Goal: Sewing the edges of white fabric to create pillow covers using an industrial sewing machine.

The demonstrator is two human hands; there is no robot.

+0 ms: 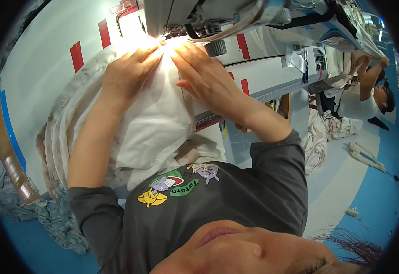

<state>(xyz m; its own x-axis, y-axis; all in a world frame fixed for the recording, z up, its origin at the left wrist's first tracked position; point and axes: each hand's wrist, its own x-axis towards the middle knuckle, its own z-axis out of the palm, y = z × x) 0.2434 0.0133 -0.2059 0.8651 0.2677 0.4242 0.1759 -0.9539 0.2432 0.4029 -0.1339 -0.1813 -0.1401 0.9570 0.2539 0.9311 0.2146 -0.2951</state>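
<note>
White cloth drapes from the sewing machine over the table edge toward my lap. My left hand is closed on the cloth, its fingertips pinching it just under the machine head. Beside it, my right hand lies on the cloth with fingers stretched toward the same spot and the thumb apart. Both sets of fingertips nearly meet in the bright lamp glare, which hides the needle area. A dark round knob is close to my right knuckles.
Red tape strips mark the white tabletop. Greyish cloth is heaped at the lower left. On the right, another person works at a machine, with crumpled pale cloth on the floor nearby.
</note>
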